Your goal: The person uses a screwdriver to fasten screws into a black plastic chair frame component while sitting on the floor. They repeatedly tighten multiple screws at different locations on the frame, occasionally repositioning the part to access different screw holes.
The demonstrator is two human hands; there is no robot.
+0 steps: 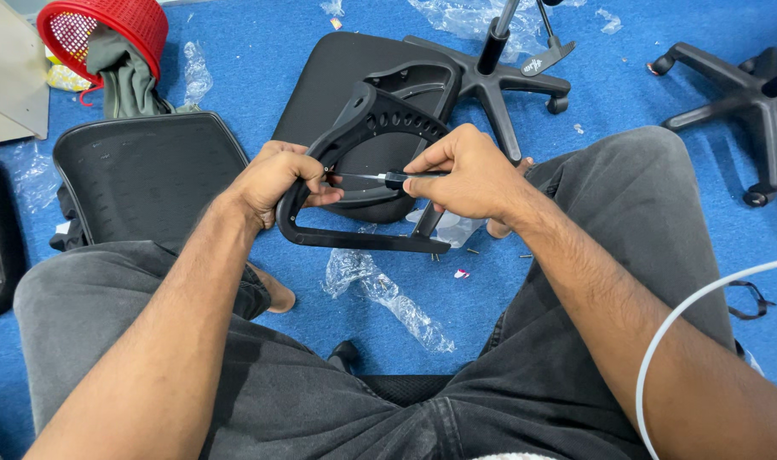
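My left hand [278, 181] grips the curved side of a black plastic chair armrest [354, 240], held upright above the blue floor. My right hand [463, 175] pinches a small black-handled screwdriver [387, 178], its thin metal shaft pointing left toward the armrest where my left fingers are. A black chair seat [329, 85] lies upside down just behind the armrest, with a second black armrest piece [414, 81] resting on it. My legs in grey trousers spread on both sides.
A black mesh chair back [146, 175] lies at left. Two black star bases [512, 81] [738, 94] stand at the back. A red basket [107, 30] with cloth is at top left. Clear plastic wrap [388, 294] and small screws [474, 251] litter the blue floor.
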